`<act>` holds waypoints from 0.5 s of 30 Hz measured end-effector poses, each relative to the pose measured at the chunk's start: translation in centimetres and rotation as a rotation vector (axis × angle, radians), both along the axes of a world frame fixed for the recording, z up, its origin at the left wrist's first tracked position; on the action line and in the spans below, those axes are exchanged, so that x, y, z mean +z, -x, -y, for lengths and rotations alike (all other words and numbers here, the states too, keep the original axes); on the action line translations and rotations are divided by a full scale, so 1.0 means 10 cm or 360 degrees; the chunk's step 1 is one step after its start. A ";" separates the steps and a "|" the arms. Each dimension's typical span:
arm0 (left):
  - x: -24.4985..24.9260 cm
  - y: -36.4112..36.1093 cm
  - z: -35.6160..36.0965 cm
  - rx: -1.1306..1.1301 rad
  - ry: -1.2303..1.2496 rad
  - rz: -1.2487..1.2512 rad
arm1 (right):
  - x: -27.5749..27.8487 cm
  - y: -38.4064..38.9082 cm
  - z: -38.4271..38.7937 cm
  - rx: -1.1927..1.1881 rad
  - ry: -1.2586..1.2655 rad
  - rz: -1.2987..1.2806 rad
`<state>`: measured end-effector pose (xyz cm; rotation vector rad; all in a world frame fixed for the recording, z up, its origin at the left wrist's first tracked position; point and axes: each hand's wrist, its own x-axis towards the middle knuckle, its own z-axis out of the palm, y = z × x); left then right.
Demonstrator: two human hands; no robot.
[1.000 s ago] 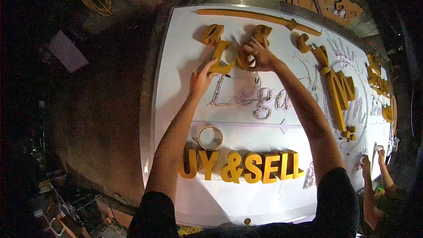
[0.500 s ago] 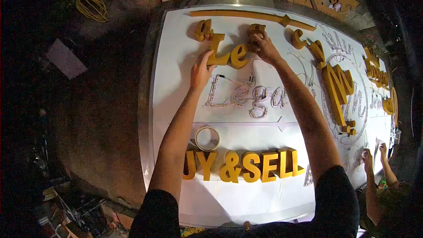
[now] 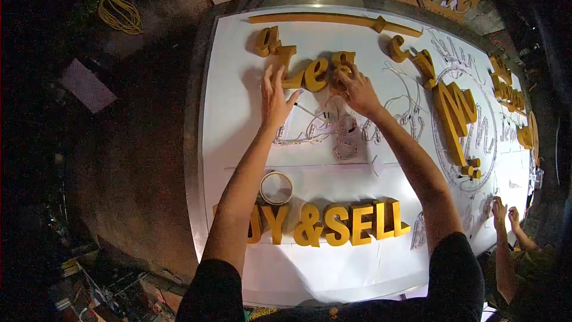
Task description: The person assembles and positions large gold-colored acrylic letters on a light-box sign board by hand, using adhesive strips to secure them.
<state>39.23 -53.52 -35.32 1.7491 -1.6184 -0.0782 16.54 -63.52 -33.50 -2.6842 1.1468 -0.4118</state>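
One broad white panel [image 3: 363, 268] carries raised gold letters; the widest set, a row of block capitals [image 3: 337, 226], stands near the person's side. Farther off, and next in size, the script letter L [image 3: 285, 70] adjoins the smaller letter e [image 3: 316, 76], with the letter g [image 3: 344, 58] beside the e, at its right. The left hand [image 3: 274, 98] lies at the foot of the L, fingers extended, slightly parted, thumb held away; it pinches nothing. The right hand [image 3: 361, 92] is bent around the lower part of the g and closed on it, though the thumb's contact cannot be made out. Judged by their deep sides, the letters are probably light and stiff, smooth enough to slide, with thin edges that could dent; opposite side walls offer the best hold. Smaller still, a pale ring [image 3: 290, 189] rests just above the row of capitals.
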 end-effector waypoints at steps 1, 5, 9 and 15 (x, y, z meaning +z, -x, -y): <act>0.00 0.02 -0.04 0.0084 0.0103 -0.0018 | -0.02 -0.01 0.00 0.0019 -0.0003 0.0031; -0.02 0.02 -0.06 0.0205 0.0218 -0.0233 | -0.01 -0.01 0.05 0.0113 -0.0087 0.0044; -0.03 0.01 -0.08 0.0293 0.0210 -0.0211 | -0.01 -0.03 0.02 0.0107 -0.0219 0.0069; -0.09 0.02 -0.05 0.0291 0.0189 -0.0222 | 0.43 -0.47 0.18 -0.0143 0.0248 0.0245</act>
